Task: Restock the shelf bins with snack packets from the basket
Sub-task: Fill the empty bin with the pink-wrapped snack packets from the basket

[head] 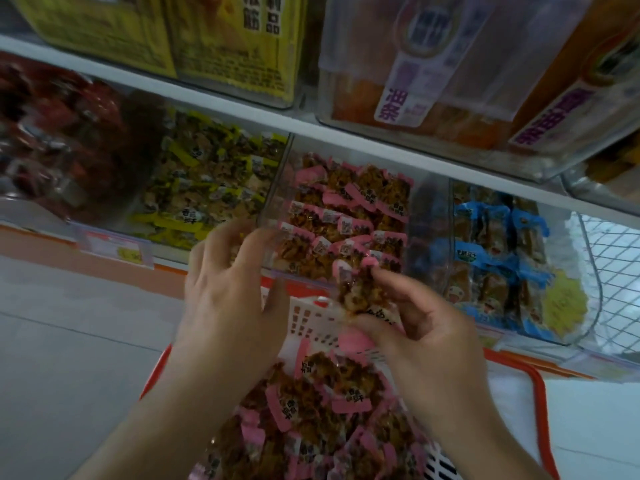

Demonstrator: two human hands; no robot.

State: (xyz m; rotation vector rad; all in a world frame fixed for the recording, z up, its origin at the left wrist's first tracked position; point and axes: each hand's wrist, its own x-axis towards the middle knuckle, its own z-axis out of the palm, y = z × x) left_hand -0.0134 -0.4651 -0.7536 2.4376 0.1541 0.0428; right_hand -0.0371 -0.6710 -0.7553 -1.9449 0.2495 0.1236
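Head view: your right hand (pixel 420 327) pinches a pink-edged clear snack packet (pixel 356 289) at frame centre, just at the front lip of the clear plastic bin of pink packets (pixel 273 202). Your left hand (pixel 228 289) curls on that bin's front-left corner. White slotted basket with red rim (pixel 535 386) sits below, lower centre, holding more pink packets.

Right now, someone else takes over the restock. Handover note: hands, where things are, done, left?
Left hand: fingers curled at the front left corner of the pink packet bin; whether it grips the wall is unclear.
Right hand: pinches one pink packet at the bin's front edge, not yet inside.
Basket: below the hands, holding a pile of pink packets.
Done: the pink bin already holds many packets.
Left: drop in the held packet, then move the rest of the pile across.
Neighbours: yellow packet bin on the left, blue packet bin on the right.
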